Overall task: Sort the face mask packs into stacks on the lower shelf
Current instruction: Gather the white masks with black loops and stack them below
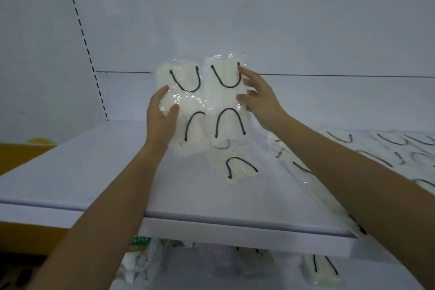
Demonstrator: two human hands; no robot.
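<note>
Your left hand (162,115) grips the left pack (186,82) by its lower left edge, thumb pressed on the front and fingers curled round the side. The pack is a clear, glossy sleeve over cream-white masks, with two black ear loops showing as arcs, one opening upward and one downward. It stands upright above the white shelf (82,172), long axis vertical and front face toward you. Your wrist hides its lower left corner.

Touching it on the right, slightly overlapping, is the right pack (223,101). It looks the same and is also upright, sitting a little higher. Your right hand (261,101) holds its right edge with spread fingers and the thumb on the front.

Below these, a third pack (237,169) lies flat on the shelf, its upper end covered by the held packs.

Further right, loose packs (388,148) lie overlapping on the shelf. They are blurred, partly behind your right forearm and cut off by the frame edge, so you cannot count them.

Under the shelf's front lip, the lower shelf holds another cream pack (322,268) and dim printed packets (138,259), all hard to make out.
</note>
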